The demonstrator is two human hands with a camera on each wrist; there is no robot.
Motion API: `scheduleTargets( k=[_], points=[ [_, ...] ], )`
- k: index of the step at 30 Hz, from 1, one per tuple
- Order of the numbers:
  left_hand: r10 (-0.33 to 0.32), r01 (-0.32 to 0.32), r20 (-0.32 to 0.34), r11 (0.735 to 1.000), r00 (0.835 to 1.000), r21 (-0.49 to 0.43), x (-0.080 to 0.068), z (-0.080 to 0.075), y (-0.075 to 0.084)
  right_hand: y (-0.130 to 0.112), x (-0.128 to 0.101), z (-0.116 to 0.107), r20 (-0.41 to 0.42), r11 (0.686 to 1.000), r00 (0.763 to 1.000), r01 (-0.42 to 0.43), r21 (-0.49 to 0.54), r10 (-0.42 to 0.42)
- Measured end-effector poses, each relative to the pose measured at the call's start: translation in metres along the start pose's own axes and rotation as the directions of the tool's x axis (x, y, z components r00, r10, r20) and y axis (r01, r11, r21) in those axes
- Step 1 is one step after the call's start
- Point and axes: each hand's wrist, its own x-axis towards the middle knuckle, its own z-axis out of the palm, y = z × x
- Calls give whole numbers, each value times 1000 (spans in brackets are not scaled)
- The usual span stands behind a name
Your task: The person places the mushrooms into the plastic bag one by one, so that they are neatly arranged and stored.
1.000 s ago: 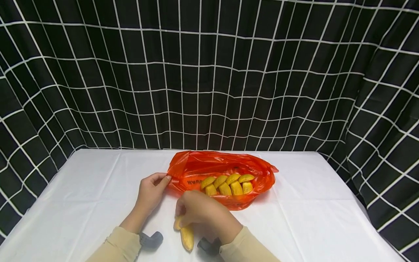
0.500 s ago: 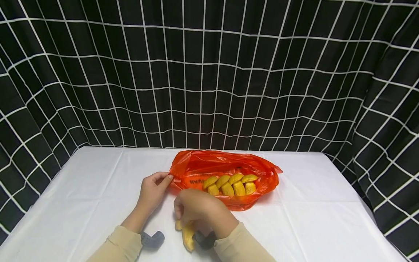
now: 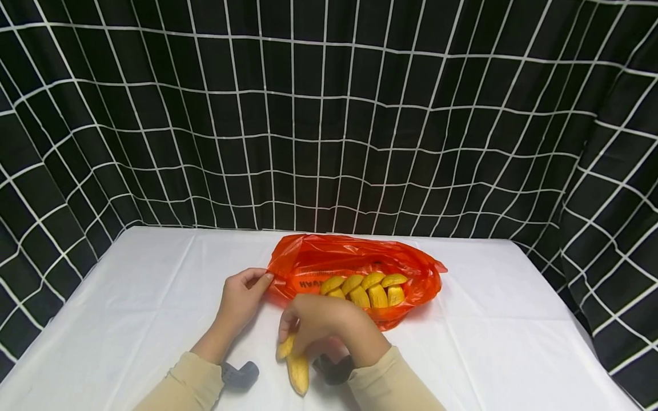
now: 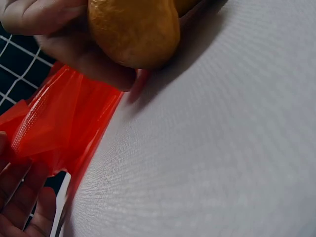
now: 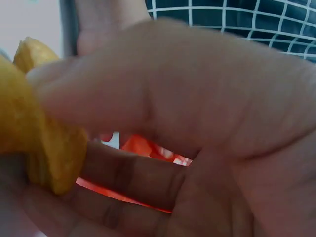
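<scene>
A red plastic bag (image 3: pixel 349 251) lies with its mouth open on the white-covered table. Inside it, several yellow mushrooms (image 3: pixel 377 295) stand in a row, caps toward the back. My left hand (image 3: pixel 239 299) pinches the bag's left edge between thumb and fingers. In front of the bag, my right hand (image 3: pixel 326 322) grips another yellow mushroom (image 3: pixel 298 371) near its cap, the stem pointing toward me. The right wrist view shows the thumb on one side of this mushroom (image 5: pixel 64 148) and fingers on the other. In the left wrist view, the mushroom (image 4: pixel 136 34) looms close over the cloth.
White cloth (image 3: pixel 493 342) covers the table. A black curtain with a white grid (image 3: pixel 329 114) rises behind it and along both sides. Dark grey curved pieces (image 3: pixel 240 375) sit at both wrists.
The view has shifted slightly, so the bag and hands appear a little farther right. My right hand has tilted and shows more of the mushroom's cap. The left hand keeps its pinch on the bag.
</scene>
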Motion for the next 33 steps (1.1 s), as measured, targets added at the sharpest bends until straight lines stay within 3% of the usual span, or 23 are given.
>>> scheduleTargets(
  k=[10, 24, 33],
  points=[
    [-41, 41, -17, 999, 999, 2, 1, 1, 0, 8, 2, -3, -7, 999, 999, 36, -28, -36],
    [-37, 37, -15, 999, 999, 0, 13, 6, -38, 10, 2, -1, 10, 998, 999, 52, -22, -51],
    [-31, 31, -13, 1000, 999, 6, 13, 5, -37, 13, 2, -1, 25, 998, 998, 63, -10, -62]
  ],
)
